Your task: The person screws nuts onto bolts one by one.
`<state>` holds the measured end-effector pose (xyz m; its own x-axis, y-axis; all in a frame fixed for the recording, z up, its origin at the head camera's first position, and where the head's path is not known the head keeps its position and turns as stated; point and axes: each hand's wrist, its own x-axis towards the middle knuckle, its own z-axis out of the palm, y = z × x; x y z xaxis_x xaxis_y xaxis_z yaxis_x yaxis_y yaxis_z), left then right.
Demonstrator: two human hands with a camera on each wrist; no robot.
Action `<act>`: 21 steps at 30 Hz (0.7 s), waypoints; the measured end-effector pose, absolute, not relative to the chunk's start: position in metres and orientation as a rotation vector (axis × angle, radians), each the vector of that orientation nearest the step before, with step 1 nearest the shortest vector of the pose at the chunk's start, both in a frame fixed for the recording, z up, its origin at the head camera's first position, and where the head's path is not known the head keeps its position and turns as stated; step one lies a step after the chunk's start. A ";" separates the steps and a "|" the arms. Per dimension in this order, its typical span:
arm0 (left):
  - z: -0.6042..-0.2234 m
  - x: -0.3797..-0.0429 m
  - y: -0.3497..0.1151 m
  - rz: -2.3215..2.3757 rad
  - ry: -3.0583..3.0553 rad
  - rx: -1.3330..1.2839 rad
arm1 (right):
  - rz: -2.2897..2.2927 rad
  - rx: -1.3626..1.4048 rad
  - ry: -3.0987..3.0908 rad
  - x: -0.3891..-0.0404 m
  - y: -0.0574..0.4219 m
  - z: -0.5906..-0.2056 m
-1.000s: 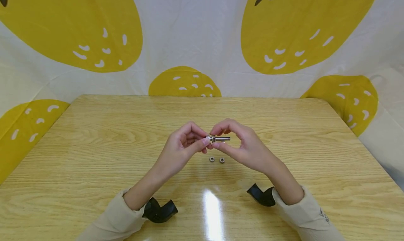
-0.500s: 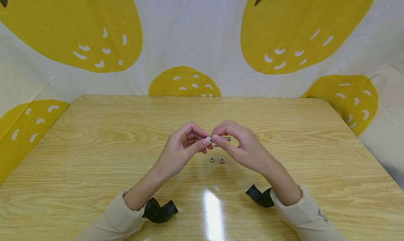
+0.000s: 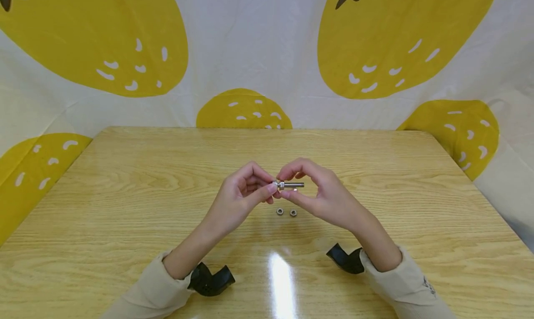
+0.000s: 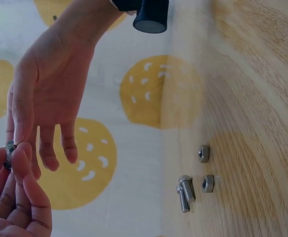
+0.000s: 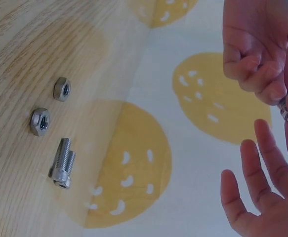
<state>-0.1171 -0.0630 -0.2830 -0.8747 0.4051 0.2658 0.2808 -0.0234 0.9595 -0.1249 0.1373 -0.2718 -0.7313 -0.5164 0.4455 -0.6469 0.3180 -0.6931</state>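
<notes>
My left hand (image 3: pixel 239 189) pinches the head end of a metal bolt (image 3: pixel 296 185) between thumb and forefinger. The bolt lies level, its shank pointing right. On the bolt, close to the left fingertips, is a hex nut (image 3: pixel 282 185). My right hand (image 3: pixel 323 191) has its thumb and forefinger curled round that nut, one on each side, and its other fingers spread loosely in the right wrist view. Below the hands, two loose hex nuts lie on the table, one nut (image 5: pixel 62 89) beyond the other nut (image 5: pixel 40 121). The left fingertips hide the bolt's head.
Two loose bolts (image 4: pixel 184 191) lie side by side near the loose nuts on the wooden table (image 3: pixel 146 194). A white cloth (image 3: pixel 254 41) with yellow fruit prints hangs behind the table. Black curved mounts (image 3: pixel 212 279) stick out at both wrists.
My right thumb and forefinger closed over the nut half a second ago, hiding it, and have since spread so that it shows again. My left hand keeps the bolt in place.
</notes>
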 end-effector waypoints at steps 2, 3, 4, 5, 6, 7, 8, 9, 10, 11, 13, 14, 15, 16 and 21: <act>-0.283 -0.117 -0.063 2.053 2.125 0.754 | 1.387 1.097 -2.419 -0.125 0.138 -0.272; -0.283 -0.117 -0.063 2.053 2.125 0.755 | 1.384 1.104 -2.413 -0.125 0.138 -0.272; -0.283 -0.117 -0.063 2.053 2.126 0.754 | 1.382 1.112 -2.408 -0.125 0.138 -0.273; -0.283 -0.117 -0.063 2.053 2.126 0.751 | 1.381 1.118 -2.404 -0.126 0.138 -0.273; -0.283 -0.117 -0.063 2.052 2.130 0.749 | 1.380 1.125 -2.399 -0.126 0.138 -0.273; -0.284 -0.117 -0.063 2.052 2.131 0.747 | 1.380 1.129 -2.395 -0.126 0.138 -0.274; -0.284 -0.117 -0.063 2.051 2.133 0.745 | 1.380 1.134 -2.392 -0.126 0.138 -0.274; -0.284 -0.117 -0.063 2.051 2.134 0.745 | 1.381 1.137 -2.389 -0.126 0.138 -0.275; -0.284 -0.117 -0.063 2.052 2.133 0.744 | 1.382 1.137 -2.388 -0.127 0.138 -0.275; -0.284 -0.117 -0.063 2.052 2.133 0.747 | 1.383 1.138 -2.387 -0.127 0.138 -0.276; -0.283 -0.117 -0.063 2.054 2.132 0.756 | 1.381 1.143 -2.389 -0.127 0.138 -0.277; -0.283 -0.117 -0.063 2.054 2.132 0.759 | 1.380 1.142 -2.394 -0.127 0.137 -0.277; -0.283 -0.117 -0.063 2.056 2.129 0.762 | 1.375 1.140 -2.402 -0.127 0.137 -0.277; -0.283 -0.117 -0.063 2.058 2.126 0.763 | 1.368 1.138 -2.411 -0.127 0.136 -0.277; -0.284 -0.117 -0.062 2.055 2.123 0.765 | 1.340 1.096 -2.482 -0.126 0.135 -0.275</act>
